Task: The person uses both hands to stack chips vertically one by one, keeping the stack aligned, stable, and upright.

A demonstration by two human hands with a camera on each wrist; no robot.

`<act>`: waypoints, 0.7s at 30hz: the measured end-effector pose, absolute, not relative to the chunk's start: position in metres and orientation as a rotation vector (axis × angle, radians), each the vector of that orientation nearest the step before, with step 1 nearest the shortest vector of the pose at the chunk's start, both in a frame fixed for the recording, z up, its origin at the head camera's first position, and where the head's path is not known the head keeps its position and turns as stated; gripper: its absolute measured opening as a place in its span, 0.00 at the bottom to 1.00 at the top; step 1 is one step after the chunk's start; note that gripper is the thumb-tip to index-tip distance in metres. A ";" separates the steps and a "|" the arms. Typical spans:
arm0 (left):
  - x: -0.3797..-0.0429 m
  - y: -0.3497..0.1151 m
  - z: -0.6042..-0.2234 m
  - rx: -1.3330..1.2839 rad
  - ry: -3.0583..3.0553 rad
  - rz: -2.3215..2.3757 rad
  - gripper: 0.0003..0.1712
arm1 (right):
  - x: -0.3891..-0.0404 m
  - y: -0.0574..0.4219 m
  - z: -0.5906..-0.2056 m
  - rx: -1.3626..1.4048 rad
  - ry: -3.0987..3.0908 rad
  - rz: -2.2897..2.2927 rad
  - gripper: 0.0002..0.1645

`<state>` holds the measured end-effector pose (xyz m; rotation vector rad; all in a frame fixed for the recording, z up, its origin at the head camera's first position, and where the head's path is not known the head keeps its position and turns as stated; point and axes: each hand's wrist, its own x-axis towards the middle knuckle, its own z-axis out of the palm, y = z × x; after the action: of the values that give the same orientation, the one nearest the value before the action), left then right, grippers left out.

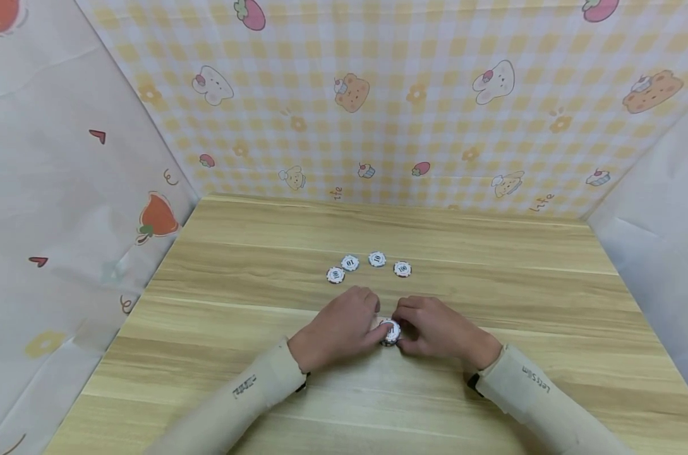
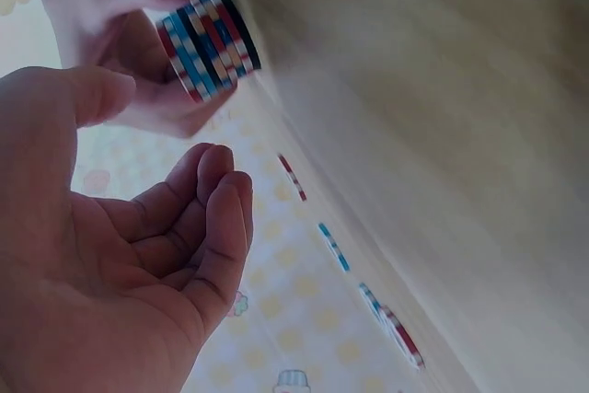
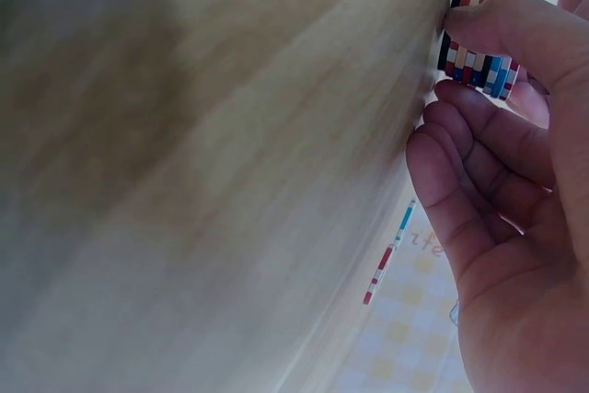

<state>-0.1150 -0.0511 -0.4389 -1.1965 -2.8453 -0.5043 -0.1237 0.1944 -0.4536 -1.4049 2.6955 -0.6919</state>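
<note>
A stack of poker chips point(image 1: 390, 331) stands on the wooden table between the two hands; its red, blue, black and pale striped edges show in the left wrist view. My right hand point(image 1: 443, 330) holds the stack point(image 2: 208, 43) from the side, thumb against one side and fingers along the other. My left hand point(image 1: 339, 328) is at the stack's left, its thumb reaching over the top chip in the head view. In the left wrist view, that left hand point(image 2: 147, 236) has loosely bent fingers, with a gap between them and the stack.
Behind the hands, several loose chips lie flat: a chip marked 100 point(image 1: 335, 275) at the left, two marked 10, and another 100 chip point(image 1: 402, 269) at the right. A checked cloth point(image 1: 389, 126) hangs along the table's point(image 1: 491, 265) far edge.
</note>
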 end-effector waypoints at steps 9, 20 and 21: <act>-0.126 -0.068 -0.434 -1.111 -2.897 -0.510 0.19 | -0.123 0.195 -0.452 -1.410 2.696 -0.684 0.13; -0.144 -0.084 -0.438 -0.985 -2.947 -0.360 0.24 | -0.123 0.194 -0.453 -1.411 2.700 -0.671 0.14; -0.144 -0.085 -0.438 -0.965 -2.957 -0.336 0.26 | -0.123 0.194 -0.453 -1.408 2.699 -0.672 0.14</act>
<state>-0.1444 -0.0850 -0.4382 -0.9652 -2.9573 -0.3356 -0.1231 0.1944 -0.4531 -1.4079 2.6987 -0.6723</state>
